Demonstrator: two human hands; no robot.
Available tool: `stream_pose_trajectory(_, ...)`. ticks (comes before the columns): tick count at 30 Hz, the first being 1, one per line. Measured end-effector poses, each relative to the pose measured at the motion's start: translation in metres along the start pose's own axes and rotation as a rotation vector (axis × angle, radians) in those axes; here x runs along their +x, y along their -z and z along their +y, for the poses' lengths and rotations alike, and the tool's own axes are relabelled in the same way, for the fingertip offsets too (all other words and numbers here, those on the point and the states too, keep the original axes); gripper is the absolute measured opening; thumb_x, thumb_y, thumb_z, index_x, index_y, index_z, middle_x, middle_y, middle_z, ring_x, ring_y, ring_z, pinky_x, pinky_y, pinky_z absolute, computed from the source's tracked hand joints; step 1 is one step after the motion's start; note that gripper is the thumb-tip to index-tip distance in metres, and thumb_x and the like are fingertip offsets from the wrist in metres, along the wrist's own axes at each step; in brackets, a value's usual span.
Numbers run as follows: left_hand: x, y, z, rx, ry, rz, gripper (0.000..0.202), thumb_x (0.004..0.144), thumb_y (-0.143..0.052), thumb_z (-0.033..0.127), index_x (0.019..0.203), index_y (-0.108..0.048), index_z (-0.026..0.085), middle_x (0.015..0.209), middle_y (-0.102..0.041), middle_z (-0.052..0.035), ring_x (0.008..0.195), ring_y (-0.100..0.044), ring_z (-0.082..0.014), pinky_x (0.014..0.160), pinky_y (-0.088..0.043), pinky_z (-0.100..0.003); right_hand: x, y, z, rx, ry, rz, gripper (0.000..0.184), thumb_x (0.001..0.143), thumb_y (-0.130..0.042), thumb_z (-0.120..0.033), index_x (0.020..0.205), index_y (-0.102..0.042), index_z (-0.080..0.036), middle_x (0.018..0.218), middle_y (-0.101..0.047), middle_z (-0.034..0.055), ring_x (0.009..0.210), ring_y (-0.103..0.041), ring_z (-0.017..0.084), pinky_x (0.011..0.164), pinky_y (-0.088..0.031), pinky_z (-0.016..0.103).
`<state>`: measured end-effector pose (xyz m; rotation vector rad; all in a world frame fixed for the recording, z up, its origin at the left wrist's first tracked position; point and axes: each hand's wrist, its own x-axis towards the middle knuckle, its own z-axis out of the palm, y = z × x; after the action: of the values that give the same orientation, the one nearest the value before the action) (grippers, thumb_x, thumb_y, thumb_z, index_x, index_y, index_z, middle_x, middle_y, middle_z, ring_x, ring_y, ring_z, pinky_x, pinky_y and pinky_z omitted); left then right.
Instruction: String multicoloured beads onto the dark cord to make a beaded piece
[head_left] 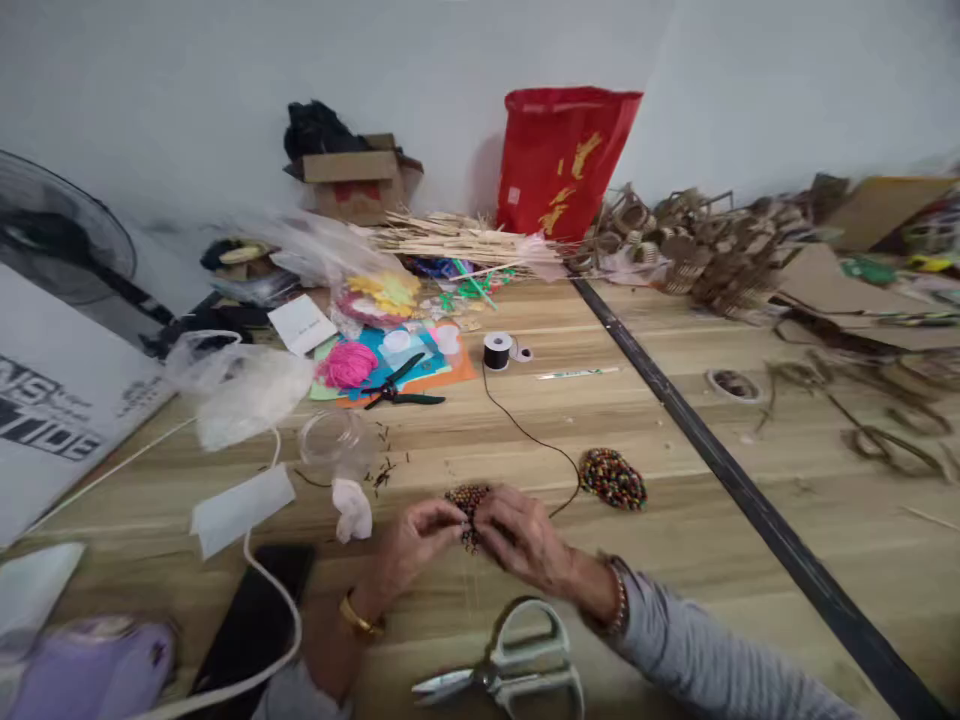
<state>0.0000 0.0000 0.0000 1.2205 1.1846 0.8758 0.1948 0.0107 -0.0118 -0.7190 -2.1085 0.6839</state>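
Small dark, multicoloured beadwork [469,497] lies between my two hands over the wooden table. My left hand [420,545], with a gold bracelet at the wrist, pinches at its left edge. My right hand [529,535], wearing a beaded bracelet, has its fingers closed on the other side and covers part of it. Just right of the hands is a coiled pile of colourful beads [613,479]. Black cord runs from a spool [496,351] toward that pile. Scissors with pale handles [499,672] lie below my hands, blades pointing left.
Green-handled pliers [401,385] rest on coloured sheets beside pink yarn [348,366]. A clear round container [336,443] and crumpled tissue [352,510] are left of my hands. A white cable [274,590] crosses a dark flat object. A black strip [690,430] runs along the table at right.
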Motion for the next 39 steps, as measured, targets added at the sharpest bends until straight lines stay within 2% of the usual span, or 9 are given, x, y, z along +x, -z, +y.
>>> stream_pose_trajectory(12,0.0022,0.0016,-0.0068,-0.016,-0.002,0.003,0.012,0.063,-0.075,0.021,0.074,-0.073,0.014,0.074,-0.074,-0.0043,0.071,-0.065,-0.0182,0.072,-0.051,-0.028,-0.0023,-0.0022,0.0032,-0.008,0.02,0.018,0.012,0.095,-0.048,-0.017,0.089,-0.058,-0.018,0.082,-0.062,0.0066,0.077,-0.057,0.018,0.068,-0.047,0.029)
stream_pose_trajectory(20,0.0016,0.0018,-0.0048,-0.001,-0.006,0.003,0.011,0.064,-0.075,0.021,0.073,-0.073,0.015,0.072,-0.074,-0.0039,0.069,-0.065,-0.0176,0.068,-0.051,-0.027,-0.0027,-0.0021,0.0039,-0.018,0.022,0.012,0.01,0.095,-0.048,-0.018,0.089,-0.057,-0.019,0.082,-0.062,0.0064,0.077,-0.057,0.018,0.068,-0.046,0.028)
stream_pose_trajectory(39,-0.0005,-0.001,-0.0001,0.016,-0.005,-0.032,0.009,0.066,-0.071,0.021,0.072,-0.071,0.015,0.072,-0.073,-0.0036,0.07,-0.065,-0.0175,0.07,-0.051,-0.027,-0.0031,-0.0027,0.0039,-0.013,0.024,-0.006,0.01,0.094,-0.049,-0.017,0.09,-0.058,-0.018,0.083,-0.062,0.0064,0.078,-0.057,0.018,0.069,-0.046,0.028)
